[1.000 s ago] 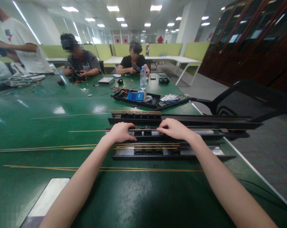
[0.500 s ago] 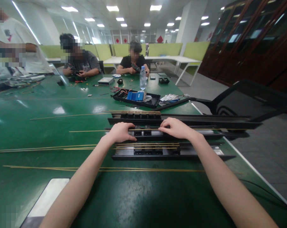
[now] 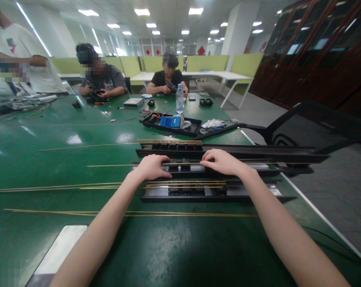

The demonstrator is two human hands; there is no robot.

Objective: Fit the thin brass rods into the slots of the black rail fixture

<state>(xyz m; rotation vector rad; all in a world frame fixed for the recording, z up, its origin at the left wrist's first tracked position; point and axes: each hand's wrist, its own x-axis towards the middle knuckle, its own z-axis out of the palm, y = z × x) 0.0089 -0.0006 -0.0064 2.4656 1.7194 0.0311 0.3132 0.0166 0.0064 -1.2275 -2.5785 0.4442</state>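
Note:
A black rail with a channel profile lies crosswise in front of me, with small black blocks seated in it. A thin brass-coloured rod runs lengthwise over this rail. My left hand straddles the rail left of the blocks, thumb against its near wall and fingers at the far side. Right of the blocks, my right hand pinches the rod between thumb and forefinger. A nearer rail and a farther rail both carry black blocks and brass rods.
Loose rods lie nearer me, and a phone-like slab is at lower left. Beyond the rails are a black tray, a water bottle and gloves. An office chair stands right. Other people work across the table.
My right hand has shifted very slightly to the right along the rod. My left hand and the rails look the same.

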